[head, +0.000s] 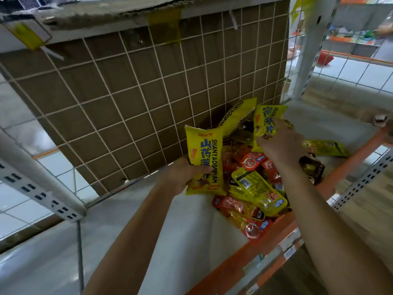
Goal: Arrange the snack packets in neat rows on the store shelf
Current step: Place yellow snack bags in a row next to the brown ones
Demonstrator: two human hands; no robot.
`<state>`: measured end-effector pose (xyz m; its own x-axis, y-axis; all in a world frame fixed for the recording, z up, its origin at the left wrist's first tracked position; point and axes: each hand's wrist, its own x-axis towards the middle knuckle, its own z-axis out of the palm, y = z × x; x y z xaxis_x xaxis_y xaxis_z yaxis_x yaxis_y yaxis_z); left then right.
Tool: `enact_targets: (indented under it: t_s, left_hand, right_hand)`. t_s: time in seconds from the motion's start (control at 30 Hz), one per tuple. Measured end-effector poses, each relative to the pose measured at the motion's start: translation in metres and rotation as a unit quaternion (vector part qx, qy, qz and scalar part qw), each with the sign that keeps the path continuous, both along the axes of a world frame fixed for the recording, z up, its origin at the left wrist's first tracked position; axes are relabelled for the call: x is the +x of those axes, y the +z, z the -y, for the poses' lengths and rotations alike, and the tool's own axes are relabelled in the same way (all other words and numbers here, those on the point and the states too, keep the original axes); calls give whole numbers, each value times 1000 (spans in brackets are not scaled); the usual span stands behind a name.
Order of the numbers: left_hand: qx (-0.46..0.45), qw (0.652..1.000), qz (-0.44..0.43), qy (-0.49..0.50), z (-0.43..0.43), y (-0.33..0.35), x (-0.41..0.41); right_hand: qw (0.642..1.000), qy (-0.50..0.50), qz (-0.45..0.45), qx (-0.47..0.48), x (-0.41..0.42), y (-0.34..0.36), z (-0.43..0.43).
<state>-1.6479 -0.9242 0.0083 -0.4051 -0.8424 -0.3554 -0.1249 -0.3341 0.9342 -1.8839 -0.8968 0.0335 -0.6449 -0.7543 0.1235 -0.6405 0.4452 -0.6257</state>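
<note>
Nearest: mixed pile of red & yellow sachets (253, 194) on white shelf (170, 231), below & btwn both hands. Left hand (180, 175) fingers clenched round yellow snack packet (204, 160), upright. Right hand (278, 143) fingers pinching 2nd yellow packet (263, 122), just beyond. Behind: 3rd yellow packet (238, 113) leaning on wire grid (127, 92) w/ cardboard backing.

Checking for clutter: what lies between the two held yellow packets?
Head view: a third yellow packet leaning on the grid, and dark and orange packets of the pile.
</note>
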Motion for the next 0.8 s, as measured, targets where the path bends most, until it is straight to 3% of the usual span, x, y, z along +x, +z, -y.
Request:
enact_targets:
  t_s: [0.17,0.27,0.43,0.53,0.67,0.73,0.8]
  left_hand:
    - [-28,991,-95,92,-29,15,28]
    - [-50,984,-131,107,-48,27,57]
    - [-119,983,-109,82,-90,49,127]
    - [-136,985,-99,30,-117,58,182]
    - [-88,989,-122,9,-165,43,246]
    - [-72,993,-91,25,-187,26,267]
    - [-72,994,-69,49,-206,7,285]
  right_hand:
    - [990,45,8,-135,32,8,-38]
    - [979,156,25,-126,58,15,-66]
    - [915,390,-81,-67,115,25,-100]
    - [866,466,-144,-111,164,30,-111]
    - [826,524,-108,-178,240,33,-125]
    - [799,571,-81,-170,280,27,-129]
    - [795,579,-45,-176,313,20,-133]
